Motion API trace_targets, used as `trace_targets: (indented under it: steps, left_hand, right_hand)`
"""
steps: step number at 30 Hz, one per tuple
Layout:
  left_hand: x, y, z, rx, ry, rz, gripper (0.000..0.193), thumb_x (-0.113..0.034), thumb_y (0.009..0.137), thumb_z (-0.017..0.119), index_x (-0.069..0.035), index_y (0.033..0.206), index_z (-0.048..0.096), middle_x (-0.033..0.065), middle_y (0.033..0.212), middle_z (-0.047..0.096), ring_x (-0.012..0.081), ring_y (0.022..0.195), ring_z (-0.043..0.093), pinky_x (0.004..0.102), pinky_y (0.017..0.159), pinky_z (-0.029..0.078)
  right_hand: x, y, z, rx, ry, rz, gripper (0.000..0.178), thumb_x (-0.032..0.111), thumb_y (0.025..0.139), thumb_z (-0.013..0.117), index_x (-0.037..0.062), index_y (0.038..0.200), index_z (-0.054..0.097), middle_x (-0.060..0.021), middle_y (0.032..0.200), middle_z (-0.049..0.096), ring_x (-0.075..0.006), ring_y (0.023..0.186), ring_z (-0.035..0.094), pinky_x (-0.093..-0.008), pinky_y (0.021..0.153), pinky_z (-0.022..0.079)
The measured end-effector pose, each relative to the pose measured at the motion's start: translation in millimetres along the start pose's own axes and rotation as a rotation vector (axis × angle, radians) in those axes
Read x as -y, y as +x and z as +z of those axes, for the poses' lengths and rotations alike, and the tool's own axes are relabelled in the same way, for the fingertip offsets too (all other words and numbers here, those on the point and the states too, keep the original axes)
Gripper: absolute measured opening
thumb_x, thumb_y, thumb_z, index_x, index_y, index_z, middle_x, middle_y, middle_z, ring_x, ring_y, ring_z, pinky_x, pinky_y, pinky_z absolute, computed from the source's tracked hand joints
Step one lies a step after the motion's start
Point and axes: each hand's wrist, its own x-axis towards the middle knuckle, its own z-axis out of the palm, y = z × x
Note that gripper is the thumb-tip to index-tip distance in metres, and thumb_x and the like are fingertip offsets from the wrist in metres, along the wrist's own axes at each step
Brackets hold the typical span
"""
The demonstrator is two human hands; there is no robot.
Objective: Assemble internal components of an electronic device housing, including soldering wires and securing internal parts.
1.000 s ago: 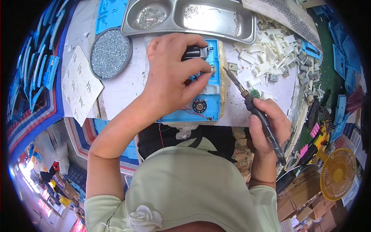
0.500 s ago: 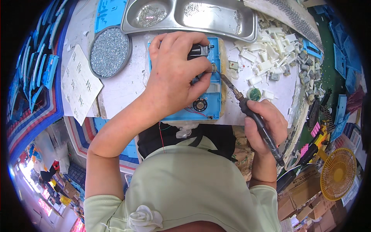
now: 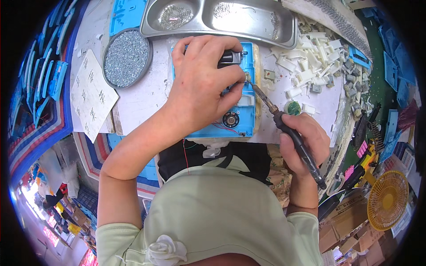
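A blue plastic housing [image 3: 213, 129] lies on a pad on the bench, directly in front of me. Over it arches my left hand [image 3: 202, 82], its fingers bent down; thumb and forefinger close on something dark that I cannot make out. Inside the housing are a round speaker [image 3: 230, 119], a black cylindrical part [image 3: 230, 57] and thin red wires. My right hand [image 3: 308, 144] grips a soldering iron [image 3: 295, 138] with a dark handle. The iron's tip meets a small metal part at the housing's right side, close by my left fingertips.
Beyond the housing stands a metal tray [image 3: 248, 22] with small parts. A round dish [image 3: 127, 58] of small metal pieces is at the left, near a marked paper sheet [image 3: 92, 95]. White plastic pieces [image 3: 306, 57] are heaped right, beside a green-and-white roll [image 3: 292, 107].
Both hands hold nearly the same pose, and the iron's tip stays at the small metal part. The whole view has shifted very slightly.
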Motion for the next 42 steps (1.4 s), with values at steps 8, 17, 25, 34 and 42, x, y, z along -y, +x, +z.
trace_targets:
  steps: [8,17,25,34,42]
  left_hand:
    - [-1.3,0.3,-1.3,0.007,0.008,-0.004,0.015,-0.012,0.069,0.078,-0.014,0.082,0.071,0.0076,0.123,0.063,0.0292,0.115,0.056,0.0458,0.101,0.033]
    - [-2.0,0.8,-1.3,0.007,0.035,0.0,0.015,-0.012,0.069,0.078,-0.014,0.082,0.071,0.0067,0.122,0.063,0.0281,0.115,0.057,0.0458,0.101,0.033]
    - [-1.2,0.3,-1.9,-0.004,0.033,0.024,0.016,-0.013,0.07,0.079,-0.015,0.084,0.07,0.0067,0.122,0.063,0.0289,0.115,0.056,0.0464,0.1,0.033]
    - [14.6,-17.4,-35.4,-0.098,-0.044,0.082,0.03,0.002,0.073,0.074,-0.009,0.101,0.074,0.0087,0.102,0.063,0.0249,0.092,0.061,0.036,0.08,0.046]
    - [12.6,-22.2,-16.1,-0.02,-0.235,0.145,0.031,0.006,0.073,0.077,-0.005,0.101,0.072,0.0065,0.098,0.068,0.0243,0.084,0.065,0.0353,0.074,0.052]
  right_hand:
    - [-1.7,0.8,-0.9,0.018,0.0,-0.017,0.033,-0.002,0.074,0.074,-0.0026,0.107,0.07,-0.0095,0.069,0.063,-0.0222,0.053,0.055,-0.0319,0.05,0.043]
    - [-3.6,-0.2,-4.6,-0.002,-0.01,-0.034,0.032,0.003,0.078,0.075,-0.002,0.109,0.07,-0.0096,0.068,0.061,-0.0226,0.054,0.055,-0.0324,0.051,0.043]
    - [-1.8,-0.1,-4.8,-0.003,-0.022,-0.006,0.033,0.003,0.077,0.076,-0.0022,0.11,0.07,-0.0094,0.068,0.061,-0.0221,0.055,0.056,-0.0316,0.052,0.043]
    - [-0.7,-6.5,-21.6,-0.036,-0.066,0.056,0.033,0.002,0.08,0.075,-0.0044,0.112,0.068,-0.0118,0.072,0.063,-0.0209,0.057,0.056,-0.0307,0.054,0.043]
    - [1.7,-2.5,-20.7,-0.054,-0.077,0.02,0.032,0.001,0.082,0.074,-0.0056,0.112,0.067,-0.0137,0.076,0.065,-0.0205,0.059,0.056,-0.0297,0.055,0.043]
